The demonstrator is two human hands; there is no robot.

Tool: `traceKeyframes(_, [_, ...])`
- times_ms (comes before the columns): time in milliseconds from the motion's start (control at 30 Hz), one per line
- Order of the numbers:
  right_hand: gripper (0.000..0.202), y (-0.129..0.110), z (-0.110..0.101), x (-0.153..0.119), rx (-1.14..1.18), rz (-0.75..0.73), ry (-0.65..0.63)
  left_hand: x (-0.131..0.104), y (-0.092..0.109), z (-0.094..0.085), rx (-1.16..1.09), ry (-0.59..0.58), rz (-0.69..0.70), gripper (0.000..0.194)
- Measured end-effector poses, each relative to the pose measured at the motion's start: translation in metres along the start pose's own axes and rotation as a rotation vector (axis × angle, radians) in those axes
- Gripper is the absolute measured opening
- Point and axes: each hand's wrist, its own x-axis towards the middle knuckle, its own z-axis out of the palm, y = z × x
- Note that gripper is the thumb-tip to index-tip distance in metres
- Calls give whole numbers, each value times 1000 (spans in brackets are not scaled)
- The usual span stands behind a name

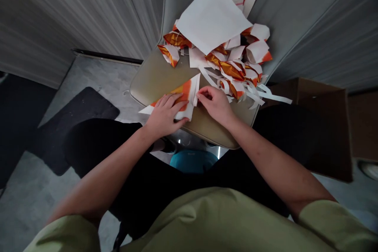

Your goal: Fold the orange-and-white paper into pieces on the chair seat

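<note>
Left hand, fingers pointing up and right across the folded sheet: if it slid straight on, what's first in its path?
Probably the right hand. The left hand lies flat on the folded sheet, fingers aimed at the upright fold that the right hand pinches. Depth is unclear; the paper scraps lie beyond.

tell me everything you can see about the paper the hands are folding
The folded paper is white with an orange patch, creased into a pointed, roughly triangular shape. It lies flat at the near edge of a tan cushioned seat. The left hand presses flat on it, covering its middle. The right hand pinches its upright right edge. Behind it, apart, sits a pile of folded pieces.
</note>
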Motion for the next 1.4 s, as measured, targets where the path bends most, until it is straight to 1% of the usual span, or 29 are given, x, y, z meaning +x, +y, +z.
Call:
traceKeyframes(67, [20,-2,-4,-9,-72,-66,-59,0,-2,-1,-8,-10,15,52])
traceKeyframes(167, [51,-4,-10,-24,-186,-212,-140,-1,-4,-2,-33,-13,31,49])
traceKeyframes(200, [56,-4,-12,-28,-220,-260,-160,-1,-5,-3,-39,-12,36,49])
traceKeyframes(233, [57,-3,-13,-31,-259,-300,-176,-1,-5,-3,-41,-9,40,50])
traceKeyframes(267, [51,-2,-13,-32,-299,-328,-188,-1,-5,-4,-40,-7,43,50])
traceKeyframes(300, [42,-1,-12,-33,-335,-342,-194,-1,-6,-5,-39,-9,47,50])
traceKeyframes(367, [19,0,-9,-32,-383,-331,-178,-1,-7,-7,-43,-18,63,49])
traceKeyframes(433, [6,0,-8,-29,-393,-312,-161,-1,-7,-11,-55,-33,83,44])
traceKeyframes(533, [5,-4,-8,-30,-396,-318,-180,-2,-5,-17,-54,-49,92,33])
traceKeyframes(633, [5,-9,-10,-39,-403,-365,-180,-3,0,-20,-19,-47,64,26])
traceKeyframes(767, [8,-12,-7,-51,-453,-421,-160,-5,5,-19,42,-36,31,25])
traceKeyframes(833, [9,-13,-5,-54,-481,-432,-165,-4,6,-18,76,-32,25,27])
traceKeyframes(1000, [11,-15,-3,-50,-484,-416,-177,-2,3,-12,94,-63,84,38])
traceKeyframes(1100, [13,-20,-5,-42,-468,-358,-174,-3,0,-9,79,-89,104,42])
traceKeyframes(1267, [12,-25,-11,-14,-442,-144,-98,-3,0,-10,44,-100,65,43])
traceKeyframes(1333, [12,-26,-15,0,-448,-94,-68,-3,1,-11,32,-102,63,42])
traceKeyframes(1400, [11,-28,-18,16,-478,-77,-44,-3,1,-11,26,-102,68,42])
